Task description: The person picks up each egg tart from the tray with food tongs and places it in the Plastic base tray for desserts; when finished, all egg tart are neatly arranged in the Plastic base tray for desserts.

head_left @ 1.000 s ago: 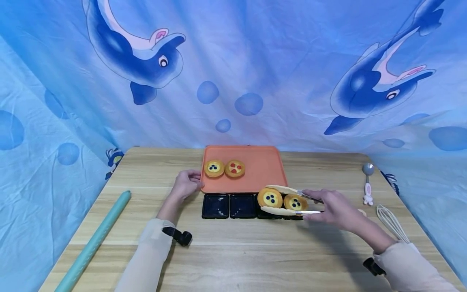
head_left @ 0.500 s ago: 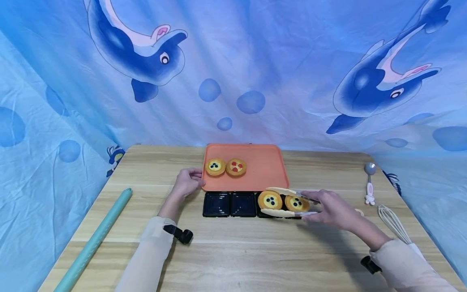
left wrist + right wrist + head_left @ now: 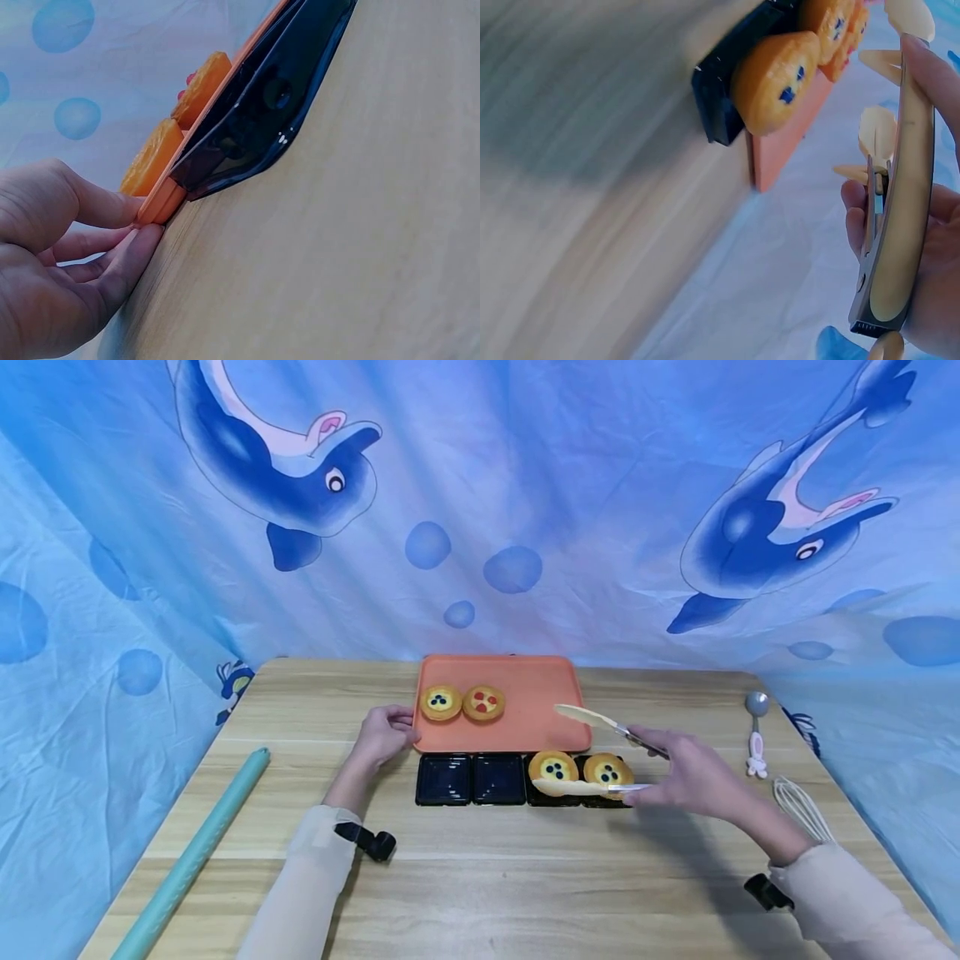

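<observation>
At the left edge of an orange tray (image 3: 528, 693), my left hand (image 3: 384, 737) pinches the rim between thumb and fingers, as the left wrist view also shows. Two tarts lie on that tray: a blueberry tart (image 3: 440, 702) and a red-topped tart (image 3: 483, 703). My right hand (image 3: 693, 777) grips a pair of tongs (image 3: 907, 202), their arms spread apart. Below the tray runs a black box (image 3: 444, 779) with a row of compartments. In its two right compartments sit a blueberry tart (image 3: 555, 766) and another blueberry tart (image 3: 608, 770). The lower tong tip crosses in front of them.
A green rolling pin (image 3: 195, 852) lies on the wooden table (image 3: 480, 877) at the left. On the right are a spoon with a rabbit handle (image 3: 756, 735) and a whisk (image 3: 802, 808). A blue dolphin curtain (image 3: 480, 510) hangs behind the table.
The tongs have spread apart and let go of the tart in the third compartment; the upper arm has lifted up and away from it. My left hand keeps its place on the tray.
</observation>
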{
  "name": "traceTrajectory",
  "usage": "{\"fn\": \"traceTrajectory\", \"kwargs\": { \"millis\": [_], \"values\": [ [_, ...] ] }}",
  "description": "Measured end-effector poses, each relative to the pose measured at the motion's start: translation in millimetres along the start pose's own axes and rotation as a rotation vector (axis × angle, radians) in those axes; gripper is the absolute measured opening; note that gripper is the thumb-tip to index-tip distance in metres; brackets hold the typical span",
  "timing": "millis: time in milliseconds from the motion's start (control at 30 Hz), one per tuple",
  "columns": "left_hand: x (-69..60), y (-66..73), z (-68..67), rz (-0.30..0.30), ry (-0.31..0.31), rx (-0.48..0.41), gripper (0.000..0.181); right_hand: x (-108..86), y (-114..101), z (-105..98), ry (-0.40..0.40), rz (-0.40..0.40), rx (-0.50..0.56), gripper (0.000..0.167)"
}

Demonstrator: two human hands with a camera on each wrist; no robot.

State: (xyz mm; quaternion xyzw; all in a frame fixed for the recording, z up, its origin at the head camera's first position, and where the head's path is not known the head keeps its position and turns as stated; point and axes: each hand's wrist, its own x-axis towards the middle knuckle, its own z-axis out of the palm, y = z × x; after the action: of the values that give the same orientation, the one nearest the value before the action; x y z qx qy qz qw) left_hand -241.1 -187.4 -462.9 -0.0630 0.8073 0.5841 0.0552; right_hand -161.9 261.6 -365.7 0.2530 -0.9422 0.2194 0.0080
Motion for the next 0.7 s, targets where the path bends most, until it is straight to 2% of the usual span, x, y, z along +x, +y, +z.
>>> {"fn": "traceTrajectory", "kwargs": {
  "millis": [333,500,700],
  "values": [
    [1.7,0.0,0.5,0.017,-0.01,-0.018,0.046,28.2,-9.2,-21.0,0.01,0.029,0.026,0.101],
    [3.1,-0.8,1.4,0.016,-0.017,-0.038,0.046,50.4,-13.5,-18.9,-0.002,0.049,0.008,0.106],
    [0.1,0.6,0.8,0.02,-0.006,-0.021,0.045,83.8,-19.8,-10.6,-0.048,0.045,0.05,0.111]
  ]
}}
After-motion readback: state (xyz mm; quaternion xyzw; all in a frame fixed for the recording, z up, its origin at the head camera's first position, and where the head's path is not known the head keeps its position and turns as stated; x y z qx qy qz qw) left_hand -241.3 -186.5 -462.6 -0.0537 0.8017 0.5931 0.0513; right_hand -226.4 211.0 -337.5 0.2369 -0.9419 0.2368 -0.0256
